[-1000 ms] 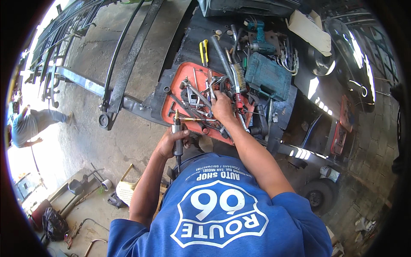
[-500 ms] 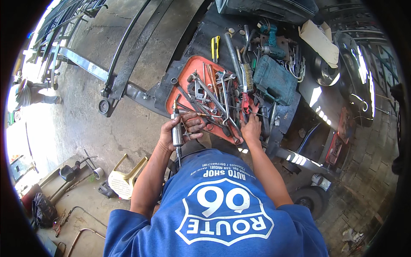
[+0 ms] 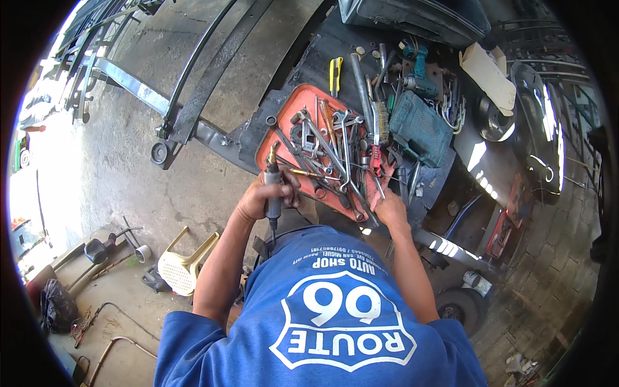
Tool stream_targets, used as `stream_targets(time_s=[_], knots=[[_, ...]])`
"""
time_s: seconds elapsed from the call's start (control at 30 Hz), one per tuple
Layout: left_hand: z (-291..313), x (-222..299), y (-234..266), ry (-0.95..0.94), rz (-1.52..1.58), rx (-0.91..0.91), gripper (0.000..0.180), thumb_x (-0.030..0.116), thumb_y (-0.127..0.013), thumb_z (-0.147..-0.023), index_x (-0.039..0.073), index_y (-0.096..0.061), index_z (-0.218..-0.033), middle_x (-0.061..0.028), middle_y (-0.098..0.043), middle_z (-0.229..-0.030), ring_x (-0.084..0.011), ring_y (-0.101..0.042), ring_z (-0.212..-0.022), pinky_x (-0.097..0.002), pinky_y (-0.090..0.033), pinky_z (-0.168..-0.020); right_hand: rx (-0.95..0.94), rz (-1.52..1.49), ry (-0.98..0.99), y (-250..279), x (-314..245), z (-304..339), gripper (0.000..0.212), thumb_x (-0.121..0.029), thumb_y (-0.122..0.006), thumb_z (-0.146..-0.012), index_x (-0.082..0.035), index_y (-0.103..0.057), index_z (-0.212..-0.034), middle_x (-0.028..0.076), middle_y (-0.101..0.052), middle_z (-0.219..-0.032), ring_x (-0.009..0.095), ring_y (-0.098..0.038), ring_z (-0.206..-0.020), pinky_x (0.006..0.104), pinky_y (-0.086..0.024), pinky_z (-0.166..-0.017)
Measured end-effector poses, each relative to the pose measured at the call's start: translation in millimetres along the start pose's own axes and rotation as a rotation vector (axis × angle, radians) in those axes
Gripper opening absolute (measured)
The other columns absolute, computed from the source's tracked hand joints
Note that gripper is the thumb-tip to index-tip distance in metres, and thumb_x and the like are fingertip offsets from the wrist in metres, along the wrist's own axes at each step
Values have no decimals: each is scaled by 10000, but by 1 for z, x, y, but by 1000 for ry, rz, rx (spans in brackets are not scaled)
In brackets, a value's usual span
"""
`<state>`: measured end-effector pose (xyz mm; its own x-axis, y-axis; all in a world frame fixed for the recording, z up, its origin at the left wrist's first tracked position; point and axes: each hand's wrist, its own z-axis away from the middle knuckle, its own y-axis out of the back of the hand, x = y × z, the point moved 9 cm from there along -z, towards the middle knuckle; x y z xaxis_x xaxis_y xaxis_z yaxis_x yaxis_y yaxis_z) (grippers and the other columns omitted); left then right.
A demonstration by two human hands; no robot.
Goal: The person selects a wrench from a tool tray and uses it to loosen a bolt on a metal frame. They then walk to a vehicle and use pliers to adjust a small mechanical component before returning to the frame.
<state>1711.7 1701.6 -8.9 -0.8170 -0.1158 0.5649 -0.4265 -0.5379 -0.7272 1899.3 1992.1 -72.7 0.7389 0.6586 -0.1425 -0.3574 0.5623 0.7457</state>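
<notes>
fingers [image 3: 277, 191] of our left hand [image 3: 259, 197] are gripping a grey handheld tool [image 3: 273, 209]. our right hand [image 3: 391, 210] is sitting beside the red tray [image 3: 295, 100], fingers too hidden to tell.

Both bare forearms [image 3: 412, 267] extend forward, the left grip [image 3: 276, 193] curled closed, the right grip [image 3: 391, 209] apparently bent inward, though indistinct.

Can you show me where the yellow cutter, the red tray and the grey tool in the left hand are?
Yellow cutter [image 3: 335, 76]: head view, middle of its handle.
Red tray [image 3: 288, 115]: head view, bare red surface, upper left.
Grey tool [image 3: 273, 178]: head view, upper part of its body.
</notes>
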Motion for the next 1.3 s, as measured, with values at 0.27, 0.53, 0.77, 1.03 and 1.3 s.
stream_targets(time_s=[0.27, 0.53, 0.77, 1.03, 1.3], knots=[[-3, 5, -22, 124, -657, 91, 241, 135, -808, -843, 30, -668, -1009, -32, -681, -825, -118, -631, -694, -307, -532, -644, -66, -242, 46, 68, -5, 69, 393, -315, -649, -981, -21, -674, -1240, 265, -720, -1144, 472, -671, -1091, 499, -532, -940], [-10, -18, -37, 313, -813, 50, 386, 296, -843, -842, 13, -669, -1040, -45, -682, -848, -156, -634, -725, -342, -533, -709, -129, -532, 496, 101, -104, 95, 333, -222, -614, -1030, -45, -679, -1305, 176, -731, -1020, 233, -704, -884, 372, -535, -820], [-9, -22, -38, 242, -949, 21, 500, 316, -894, -784, 0, -666, -1097, -73, -689, -924, -179, -645, -857, -348, -527, -797, -253, -534, 599, 109, -133, 92, 388, -190, -632, -1028, -96, -650, -1405, 85, -731, -861, 125, -667, -757, 311, -543, -738], [-2, -32, -38, 283, -768, 3, 498, 359, -877, -796, 3, -653, -1062, -72, -649, -864, -176, -628, -779, -351, -507, -731, -417, -486, 515, 85, -135, 92, 405, -262, -636, -1032, -92, -647, -1399, 156, -738, -1243, 240, -714, -1013, 346, -530, -937], [-6, -36, -29, 288, -789, 108, 488, 321, -857, -816, -15, -665, -1114, -67, -686, -886, -173, -644, -790, -340, -524, -732, -378, -464, 574, 79, -148, 97, 391, -244, -608, -1047, -95, -634, -1407, 196, -698, -1307, 322, -690, -1178, 387, -515, -999]])
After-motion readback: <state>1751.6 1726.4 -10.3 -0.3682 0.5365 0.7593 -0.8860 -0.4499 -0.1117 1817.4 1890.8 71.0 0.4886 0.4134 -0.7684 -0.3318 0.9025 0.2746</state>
